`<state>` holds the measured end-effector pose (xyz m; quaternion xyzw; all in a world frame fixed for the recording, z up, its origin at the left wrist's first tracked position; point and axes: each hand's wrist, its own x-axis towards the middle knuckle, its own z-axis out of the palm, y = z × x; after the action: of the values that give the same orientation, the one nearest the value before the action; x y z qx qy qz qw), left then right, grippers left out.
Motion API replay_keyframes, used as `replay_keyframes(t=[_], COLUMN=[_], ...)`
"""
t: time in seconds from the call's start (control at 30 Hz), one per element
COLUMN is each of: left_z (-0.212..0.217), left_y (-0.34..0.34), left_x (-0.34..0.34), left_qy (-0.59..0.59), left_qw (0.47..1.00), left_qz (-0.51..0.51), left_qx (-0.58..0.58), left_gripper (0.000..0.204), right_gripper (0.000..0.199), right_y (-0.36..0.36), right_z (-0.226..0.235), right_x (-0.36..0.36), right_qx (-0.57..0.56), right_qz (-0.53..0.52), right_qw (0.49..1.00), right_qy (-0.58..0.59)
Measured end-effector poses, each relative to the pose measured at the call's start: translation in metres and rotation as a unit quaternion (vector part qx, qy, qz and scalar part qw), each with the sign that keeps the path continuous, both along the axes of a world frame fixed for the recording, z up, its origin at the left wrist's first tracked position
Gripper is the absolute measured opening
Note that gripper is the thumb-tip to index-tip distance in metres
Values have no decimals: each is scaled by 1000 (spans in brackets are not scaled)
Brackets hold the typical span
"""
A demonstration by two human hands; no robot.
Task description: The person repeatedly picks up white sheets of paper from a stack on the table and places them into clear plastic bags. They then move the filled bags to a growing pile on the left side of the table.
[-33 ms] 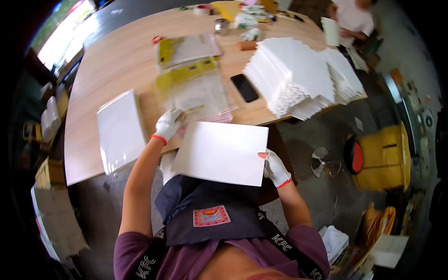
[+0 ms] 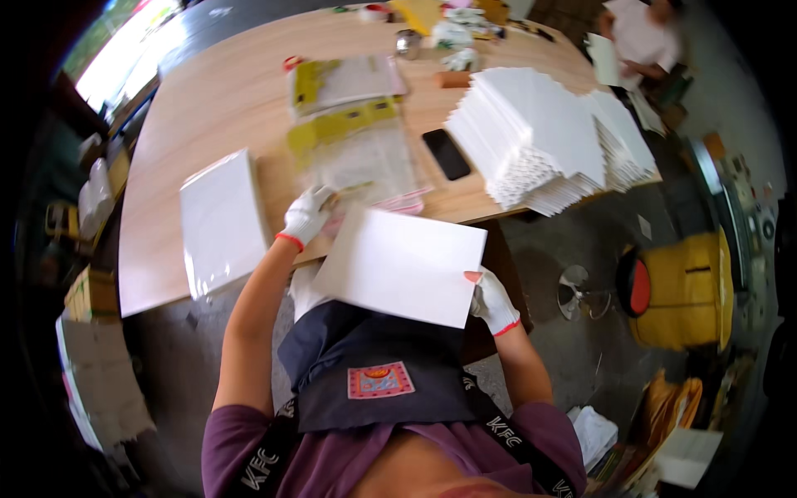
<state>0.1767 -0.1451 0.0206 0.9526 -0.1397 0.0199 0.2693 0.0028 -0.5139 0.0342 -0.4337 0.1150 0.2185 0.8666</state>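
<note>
My right hand [image 2: 494, 303], in a white knit glove with a red cuff, grips the right edge of a blank white sheaf [image 2: 407, 264], with the thumb on top. The sheaf lies flat over my lap at the table's near edge; whether it is one thick sheet or several, I cannot tell. My left hand [image 2: 307, 216], gloved alike, has its fingers closed at the near left corner of a pile of clear plastic bags [image 2: 357, 162] with yellow-green bands. Its fingertips seem to pinch a bag there. A second batch of bags [image 2: 344, 83] lies just beyond.
A plastic-wrapped white packet [image 2: 222, 224] lies left on the wooden table [image 2: 216, 100]. To the right are a black phone [image 2: 446, 154] and tall stacks of white folded sheets [image 2: 540, 133]. A metal cup [image 2: 408, 44] stands farther back. Another person [image 2: 643, 41] sits at far right, holding white sheets.
The whole view has shifted slightly. The white sheaf is turned a little, its far right corner lower. Both hands keep their places on the bags and the sheaf.
</note>
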Motion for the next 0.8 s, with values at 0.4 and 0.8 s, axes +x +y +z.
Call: replay_keyframes(t=[0.4,0.8], left_z=[27,14], left_y=[4,1], left_x=[-9,-51], left_qy=[-5,-130], left_qw=[994,990], left_qz=[35,9], left_qx=[-101,-54], left_gripper=[30,37], right_gripper=[26,18], right_y=[20,50], right_z=[-51,-11], right_x=[-14,-25], right_qx=[83,44], right_qz=[-192,-179], right_qw=[976,983], right_qy=[62,27])
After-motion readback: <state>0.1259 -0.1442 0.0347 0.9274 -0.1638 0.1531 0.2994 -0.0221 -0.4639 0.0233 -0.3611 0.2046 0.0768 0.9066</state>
